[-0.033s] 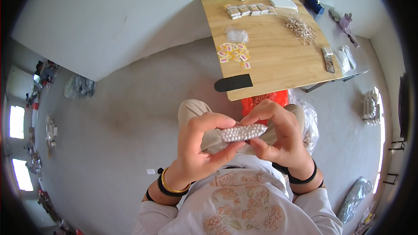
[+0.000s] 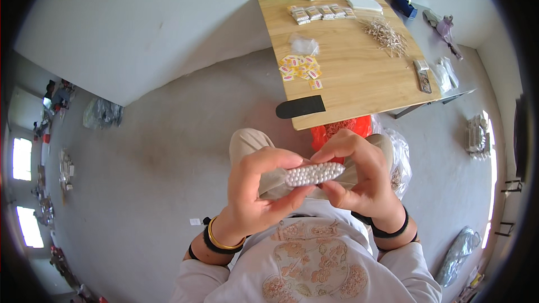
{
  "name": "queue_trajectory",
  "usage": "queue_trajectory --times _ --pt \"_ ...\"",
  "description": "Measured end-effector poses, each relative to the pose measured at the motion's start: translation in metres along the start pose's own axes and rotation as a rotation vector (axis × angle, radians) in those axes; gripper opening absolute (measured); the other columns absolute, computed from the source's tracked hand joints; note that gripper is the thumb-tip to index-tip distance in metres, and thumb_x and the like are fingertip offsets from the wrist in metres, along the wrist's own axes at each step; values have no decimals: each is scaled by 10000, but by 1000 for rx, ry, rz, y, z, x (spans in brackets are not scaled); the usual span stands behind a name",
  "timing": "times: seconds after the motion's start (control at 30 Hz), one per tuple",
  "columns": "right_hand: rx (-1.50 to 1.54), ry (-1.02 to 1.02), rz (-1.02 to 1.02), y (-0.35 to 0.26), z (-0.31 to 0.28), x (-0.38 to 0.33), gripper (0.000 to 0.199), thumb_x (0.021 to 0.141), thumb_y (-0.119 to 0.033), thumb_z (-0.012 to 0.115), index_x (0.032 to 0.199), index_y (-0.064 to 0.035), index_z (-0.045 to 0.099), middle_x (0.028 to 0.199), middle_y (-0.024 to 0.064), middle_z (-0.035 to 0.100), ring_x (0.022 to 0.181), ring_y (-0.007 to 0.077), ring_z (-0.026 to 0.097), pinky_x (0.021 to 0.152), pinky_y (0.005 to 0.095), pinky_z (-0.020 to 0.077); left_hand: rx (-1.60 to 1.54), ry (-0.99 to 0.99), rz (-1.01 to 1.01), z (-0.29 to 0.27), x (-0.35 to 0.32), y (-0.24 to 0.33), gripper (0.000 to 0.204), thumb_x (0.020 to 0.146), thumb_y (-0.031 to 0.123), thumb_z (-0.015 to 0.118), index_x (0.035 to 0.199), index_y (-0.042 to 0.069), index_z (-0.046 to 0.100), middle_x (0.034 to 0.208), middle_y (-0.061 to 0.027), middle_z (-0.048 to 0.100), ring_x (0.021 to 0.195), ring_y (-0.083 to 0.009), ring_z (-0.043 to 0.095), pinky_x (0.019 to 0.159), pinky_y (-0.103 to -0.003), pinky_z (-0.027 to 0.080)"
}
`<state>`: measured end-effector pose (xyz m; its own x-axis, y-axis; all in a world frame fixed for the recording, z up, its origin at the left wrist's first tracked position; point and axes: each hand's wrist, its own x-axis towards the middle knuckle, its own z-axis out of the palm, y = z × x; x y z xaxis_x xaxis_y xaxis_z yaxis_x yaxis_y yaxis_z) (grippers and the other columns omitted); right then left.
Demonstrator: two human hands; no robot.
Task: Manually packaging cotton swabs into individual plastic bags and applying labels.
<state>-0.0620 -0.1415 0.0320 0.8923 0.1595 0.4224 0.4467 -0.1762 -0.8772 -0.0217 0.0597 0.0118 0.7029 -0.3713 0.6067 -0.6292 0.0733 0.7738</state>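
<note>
Between my two hands, just above my lap, is a flattened bundle of cotton swabs (image 2: 314,174). Its rows of round white tips face up, and the sticks below are hidden. My left hand (image 2: 251,185) pinches the left end between thumb and fingers. At the other end my right hand (image 2: 368,174) grips it the same way, with the thumb underneath. Whether a thin clear bag wraps the bundle I cannot tell. Loose swabs (image 2: 386,37) lie in a heap on the wooden table (image 2: 359,84) ahead of me.
Yellow-and-white cards (image 2: 300,68), clear small bags (image 2: 304,45) and a row of filled packs (image 2: 314,13) lie on the table. A black strip (image 2: 301,106) overhangs its near left corner. Beneath the front edge sits a red bag (image 2: 359,126), beside a clear plastic bag (image 2: 400,154).
</note>
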Motion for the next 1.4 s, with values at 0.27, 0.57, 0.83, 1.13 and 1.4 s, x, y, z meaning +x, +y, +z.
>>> queue_trajectory --times 0.27,0.57,0.83,1.13,1.4 --pt "-183 53 -219 5 -8 -9 286 771 -184 804 1008 -62 699 959 61 693 843 238 639 726 347 461 25 -57 203 3 7 5 464 727 0 847 1103 17 575 939 -130 722 834 -245 717 692 -339 587" --pt "-262 63 -377 7 -10 -10 281 790 -185 782 1034 -64 717 974 42 695 830 221 636 722 357 472 120 -111 170 3 13 15 410 671 55 873 1040 46 695 946 -77 714 808 -232 690 703 -331 578" --pt "-240 44 -323 5 -15 -11 271 801 -185 770 1043 -69 734 984 38 700 863 228 631 758 361 479 120 -152 144 2 16 15 401 635 42 869 1010 73 730 950 -56 694 856 -212 660 747 -347 562" --pt "-181 61 -231 1 -17 -11 297 771 -195 824 1033 -85 739 972 29 697 887 213 636 773 353 476 103 -152 133 2 16 14 364 677 21 827 1023 67 726 991 -57 717 882 -215 663 774 -356 551" --pt "-184 25 -257 0 -20 -11 269 752 -186 838 988 -86 755 941 19 688 852 212 599 761 351 469 114 -163 152 1 16 13 341 699 44 822 1025 64 725 991 -62 740 863 -211 677 778 -352 544"
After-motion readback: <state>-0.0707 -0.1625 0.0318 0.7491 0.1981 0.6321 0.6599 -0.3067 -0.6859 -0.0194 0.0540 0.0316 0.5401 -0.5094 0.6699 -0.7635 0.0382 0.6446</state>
